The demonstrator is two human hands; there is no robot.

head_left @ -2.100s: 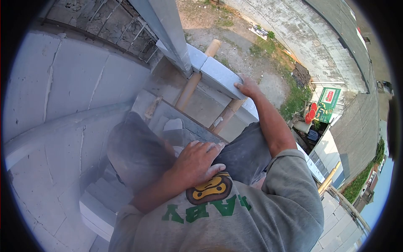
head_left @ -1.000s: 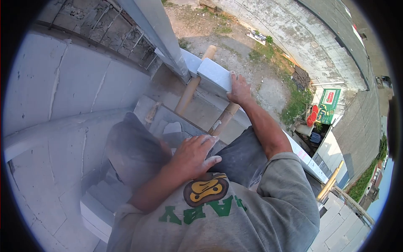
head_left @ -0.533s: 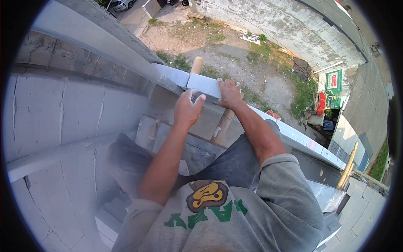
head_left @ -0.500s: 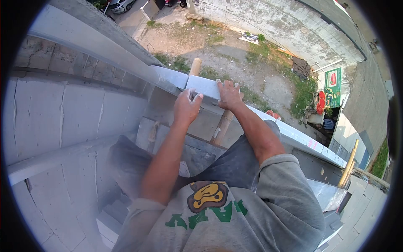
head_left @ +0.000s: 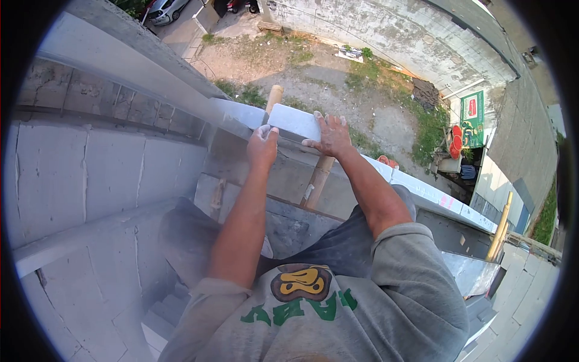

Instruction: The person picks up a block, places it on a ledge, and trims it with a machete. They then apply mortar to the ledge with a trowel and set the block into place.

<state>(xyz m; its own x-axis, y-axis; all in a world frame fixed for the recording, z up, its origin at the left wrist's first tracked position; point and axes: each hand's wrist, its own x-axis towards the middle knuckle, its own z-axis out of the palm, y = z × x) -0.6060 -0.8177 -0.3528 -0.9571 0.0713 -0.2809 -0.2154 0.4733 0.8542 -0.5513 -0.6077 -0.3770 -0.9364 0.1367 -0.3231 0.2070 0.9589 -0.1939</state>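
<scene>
A white lightweight concrete block (head_left: 294, 120) lies along the top of the wall, slightly tilted and raised against the block to its left. My left hand (head_left: 263, 145) grips its left end, fingers curled and thumb at the near lower corner. At the other end, my right hand (head_left: 330, 136) holds on with fingers spread over the far side and thumb against the near face. Pale dust coats the fingertips of both hands. Another white block (head_left: 242, 113) sits to the left, close to a round wooden pole (head_left: 275, 96) standing outside the wall.
A row of white blocks (head_left: 431, 194) continues along the wall to the right. Beyond the wall the ground drops to a yard (head_left: 338, 90) well below. A wooden post (head_left: 318, 181) rises near my knees. Yellow poles (head_left: 499, 232) stand at the right.
The block's left end has lifted and moved a little out of line with its neighbour. My right hand has spread its fingers and thumb around the right end; my left hand has closed in.
</scene>
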